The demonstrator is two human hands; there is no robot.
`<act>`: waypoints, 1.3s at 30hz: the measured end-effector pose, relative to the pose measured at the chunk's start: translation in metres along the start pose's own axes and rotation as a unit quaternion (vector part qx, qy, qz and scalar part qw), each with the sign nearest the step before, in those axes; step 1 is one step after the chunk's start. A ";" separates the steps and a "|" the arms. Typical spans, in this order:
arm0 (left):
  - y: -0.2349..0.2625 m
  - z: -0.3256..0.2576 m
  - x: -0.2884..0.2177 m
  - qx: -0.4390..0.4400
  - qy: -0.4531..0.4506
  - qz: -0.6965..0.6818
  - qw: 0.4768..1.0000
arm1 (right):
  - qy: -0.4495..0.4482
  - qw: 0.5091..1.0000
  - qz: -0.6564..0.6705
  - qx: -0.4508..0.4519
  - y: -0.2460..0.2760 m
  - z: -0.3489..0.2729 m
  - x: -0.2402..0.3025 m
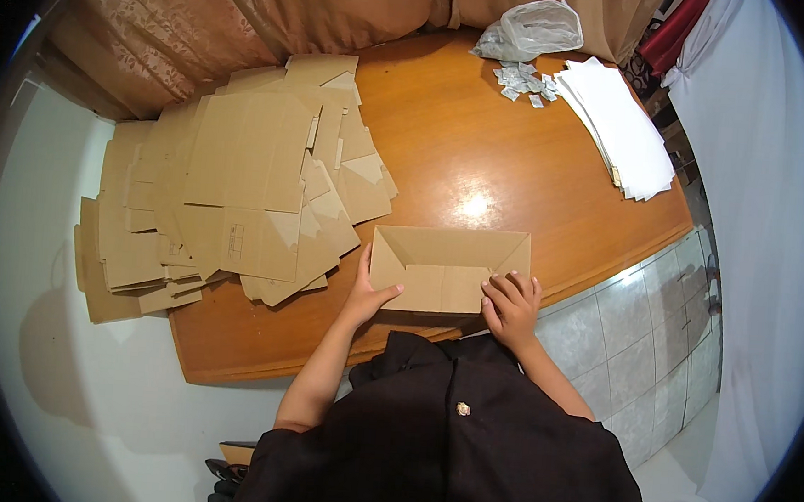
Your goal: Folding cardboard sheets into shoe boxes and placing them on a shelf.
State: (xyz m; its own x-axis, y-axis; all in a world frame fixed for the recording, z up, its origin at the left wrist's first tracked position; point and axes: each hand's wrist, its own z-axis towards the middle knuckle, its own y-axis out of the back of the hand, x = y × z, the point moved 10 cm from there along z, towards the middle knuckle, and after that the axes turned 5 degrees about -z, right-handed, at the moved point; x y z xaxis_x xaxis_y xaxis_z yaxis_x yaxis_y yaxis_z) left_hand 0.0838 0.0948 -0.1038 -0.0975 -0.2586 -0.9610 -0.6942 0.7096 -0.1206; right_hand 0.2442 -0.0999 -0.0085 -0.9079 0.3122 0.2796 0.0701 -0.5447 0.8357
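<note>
An open-topped cardboard box (453,247) stands at the table's near edge, right in front of me. Its four walls are up and the inside shows bare brown cardboard. My left hand (368,295) holds the left side, with the thumb over the near left corner and the fingers along the outer wall. At the near right corner, my right hand (513,306) has its fingers bent over the rim and grips the box there. The outer faces and underside of the box are hidden.
A large, uneven pile of flat cardboard box blanks (247,154) covers the table's left. At the far right lie small whitish packets (523,79), a clear plastic bag (540,31) and a stack of white paper (616,131). Brown curtains (343,8) hang behind the wooden table (427,142).
</note>
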 end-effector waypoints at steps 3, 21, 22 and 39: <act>-0.002 0.001 0.003 -0.008 0.035 -0.018 0.999 | 0.001 1.000 -0.003 0.004 -0.001 0.002 0.000; 0.015 0.000 0.011 -0.016 0.097 -0.074 0.992 | -0.288 0.910 0.296 0.025 -0.039 -0.007 -0.062; 0.015 0.003 -0.020 -0.003 0.011 -0.016 1.000 | -0.283 0.906 0.312 0.025 -0.040 -0.003 -0.061; -0.152 -0.007 -0.189 0.164 -0.389 0.333 0.843 | -0.369 0.639 0.673 -0.050 -0.040 0.040 -0.086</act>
State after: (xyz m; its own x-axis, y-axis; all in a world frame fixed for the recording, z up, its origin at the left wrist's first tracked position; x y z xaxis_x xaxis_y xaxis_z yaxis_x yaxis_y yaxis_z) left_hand 0.2028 0.0316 0.0980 0.1990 0.6864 -0.6995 -0.4240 0.7038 0.5700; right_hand 0.3364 -0.0738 -0.0467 0.3927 -0.2291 0.8907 0.5221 -0.7418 -0.4210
